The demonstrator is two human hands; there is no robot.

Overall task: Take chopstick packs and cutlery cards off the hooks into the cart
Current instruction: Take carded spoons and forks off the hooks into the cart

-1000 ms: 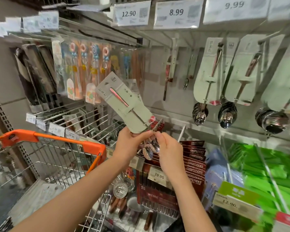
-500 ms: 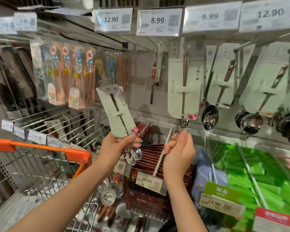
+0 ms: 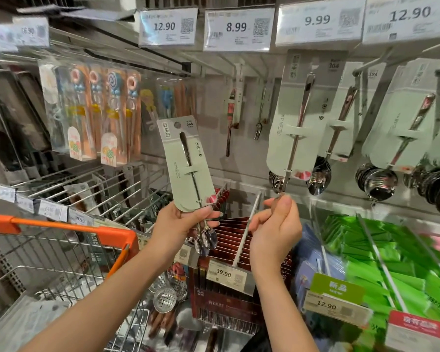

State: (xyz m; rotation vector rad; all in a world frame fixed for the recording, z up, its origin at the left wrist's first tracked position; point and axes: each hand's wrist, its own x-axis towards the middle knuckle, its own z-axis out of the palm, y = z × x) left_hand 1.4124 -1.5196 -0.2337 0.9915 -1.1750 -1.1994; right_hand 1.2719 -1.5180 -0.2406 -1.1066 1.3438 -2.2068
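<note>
Since the frame a second ago the right hand (image 3: pixel 274 228) has left the card it shared with the left and risen to the next spoon card (image 3: pixel 296 128) on its hook; its thumb and forefinger now pinch the lowest tip of that hanging card's spoon, just beneath the card's bottom edge; the other fingers are curled in. The left hand (image 3: pixel 181 224) has kept its hold on the pale green spoon card (image 3: pixel 186 163) already off the hook, and that card now stands more upright than before, tilted slightly left; thumb and fingers pinch the card's bottom edge, with spoon bowls hanging below the hand. The held card is in front of the hook wall, above and to the right of the cart (image 3: pixel 61 224), whose orange handle crosses the lower left; the cart's wire basket lies below the left forearm. More spoon cards (image 3: pixel 401 123) hang along the right of the wall under the price tags (image 3: pixel 239 29); children's chopstick packs (image 3: pixel 112 115) hang at the upper left; red chopstick packs (image 3: pixel 234 224) sit on a lower hook between the two hands; green packs (image 3: pixel 381 250) fill the lower right.
</note>
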